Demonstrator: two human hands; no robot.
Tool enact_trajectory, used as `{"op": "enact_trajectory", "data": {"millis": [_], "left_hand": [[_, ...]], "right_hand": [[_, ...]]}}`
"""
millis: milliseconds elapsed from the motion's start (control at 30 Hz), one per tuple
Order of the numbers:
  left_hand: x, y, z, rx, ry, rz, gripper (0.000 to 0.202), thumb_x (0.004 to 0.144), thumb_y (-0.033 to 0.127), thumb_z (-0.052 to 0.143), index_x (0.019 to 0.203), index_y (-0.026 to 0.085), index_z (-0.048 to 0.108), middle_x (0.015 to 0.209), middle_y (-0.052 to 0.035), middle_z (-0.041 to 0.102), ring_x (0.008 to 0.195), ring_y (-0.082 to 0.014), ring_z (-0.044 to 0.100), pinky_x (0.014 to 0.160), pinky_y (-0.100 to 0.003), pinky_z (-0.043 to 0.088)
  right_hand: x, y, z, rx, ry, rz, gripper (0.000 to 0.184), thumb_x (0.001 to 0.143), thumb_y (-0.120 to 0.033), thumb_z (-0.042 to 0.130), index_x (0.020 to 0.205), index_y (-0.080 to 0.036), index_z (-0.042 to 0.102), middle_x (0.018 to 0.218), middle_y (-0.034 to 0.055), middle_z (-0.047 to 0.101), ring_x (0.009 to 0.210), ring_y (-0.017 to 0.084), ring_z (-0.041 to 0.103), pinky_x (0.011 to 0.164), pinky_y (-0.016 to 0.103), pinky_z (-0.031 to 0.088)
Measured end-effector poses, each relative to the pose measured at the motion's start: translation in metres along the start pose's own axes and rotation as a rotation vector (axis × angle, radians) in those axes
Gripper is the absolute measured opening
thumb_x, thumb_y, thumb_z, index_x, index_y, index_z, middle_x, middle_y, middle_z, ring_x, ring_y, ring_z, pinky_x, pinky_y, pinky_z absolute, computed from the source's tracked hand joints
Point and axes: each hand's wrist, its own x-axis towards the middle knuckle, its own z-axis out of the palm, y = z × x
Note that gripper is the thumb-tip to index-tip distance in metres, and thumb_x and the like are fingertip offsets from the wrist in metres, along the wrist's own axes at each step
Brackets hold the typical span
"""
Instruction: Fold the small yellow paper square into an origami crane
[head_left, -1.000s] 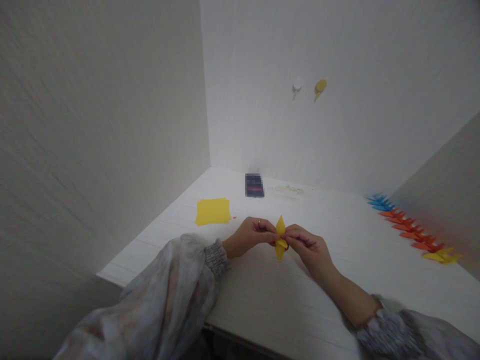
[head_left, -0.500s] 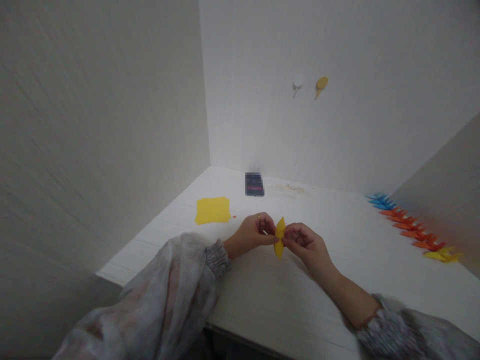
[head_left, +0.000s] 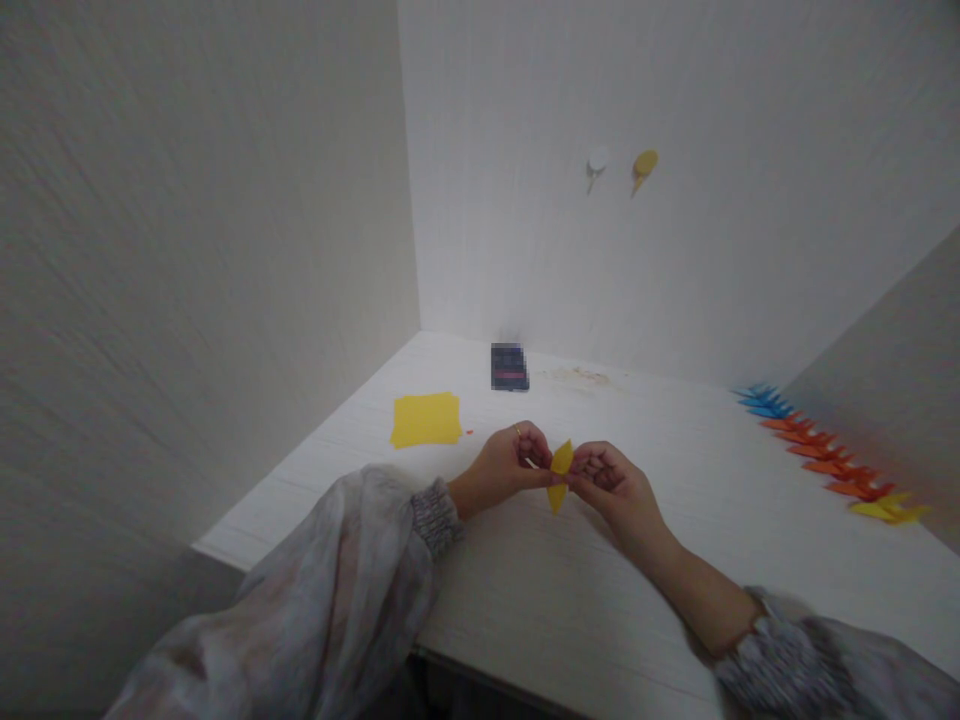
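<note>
A small folded piece of yellow paper [head_left: 561, 458], pointed at top and bottom, is held above the table in the middle of the view. My left hand [head_left: 517, 458] pinches it from the left between thumb and fingers; a ring shows on one finger. From the right, my right hand [head_left: 607, 475] grips it too, thumb against the bent fingers. The fingertips of both hands cover the paper's middle. To the left of my left hand lies a stack of yellow paper sheets [head_left: 426, 419].
Folded paper figures stand in a row along the right side: blue [head_left: 765, 402], several orange [head_left: 825, 455] and yellow [head_left: 889, 509]. A dark, blurred-out object [head_left: 509, 368] lies near the back wall. Two hooks, white [head_left: 597, 160] and yellow [head_left: 645, 163], are on that wall.
The folded yellow paper has tilted slightly, its top leaning to the right and its lower tip to the left. Both hands keep their pinch almost in place.
</note>
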Motion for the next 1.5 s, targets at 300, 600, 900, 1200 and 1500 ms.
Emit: {"op": "enact_trajectory", "data": {"millis": [300,600,900,1200,1500], "left_hand": [[0.001,-0.001,0.001,-0.086,0.017,0.003,0.039,0.049,0.022,0.072,0.072,0.014,0.042,0.066,0.0024,0.054,0.054,-0.0054,0.051,0.053,-0.020,0.042],[-0.001,-0.002,0.002,-0.226,0.001,-0.002,0.044,0.051,0.014,0.071,0.076,0.017,0.034,0.063,0.0046,0.056,0.053,-0.0070,0.055,0.052,-0.020,0.043],[0.002,-0.002,0.002,-0.232,0.032,0.005,0.045,0.052,0.015,0.070,0.075,0.017,0.032,0.061,0.0053,0.056,0.049,-0.0067,0.054,0.049,-0.019,0.041],[0.003,-0.005,0.003,-0.117,0.035,-0.013,0.041,0.052,0.020,0.071,0.075,0.016,0.037,0.063,0.0045,0.053,0.052,-0.0065,0.052,0.050,-0.020,0.041],[0.003,-0.004,0.003,-0.094,0.009,-0.046,0.042,0.053,0.022,0.070,0.082,0.016,0.040,0.062,0.0037,0.055,0.050,-0.0068,0.052,0.046,-0.018,0.039]], "right_hand": [[0.000,-0.007,0.002,0.055,0.064,0.066,0.022,0.062,-0.023,0.067,0.078,-0.019,0.053,0.067,-0.0008,0.058,0.061,0.011,0.053,0.057,0.023,0.043],[0.000,-0.011,0.004,0.136,0.081,0.119,0.030,0.058,-0.019,0.069,0.080,-0.020,0.049,0.062,-0.0031,0.058,0.053,0.010,0.053,0.051,0.023,0.042],[0.002,-0.003,0.007,0.217,0.001,0.145,0.021,0.067,-0.027,0.061,0.084,-0.020,0.051,0.072,-0.0005,0.058,0.061,0.011,0.054,0.057,0.025,0.043],[0.000,0.005,0.011,0.034,-0.120,0.297,0.019,0.063,-0.031,0.064,0.070,-0.018,0.052,0.057,-0.0027,0.056,0.049,0.009,0.049,0.047,0.022,0.038],[0.001,0.007,0.012,-0.003,-0.094,0.293,0.021,0.061,-0.031,0.066,0.066,-0.018,0.050,0.052,-0.0046,0.053,0.045,0.008,0.046,0.044,0.021,0.035]]}}
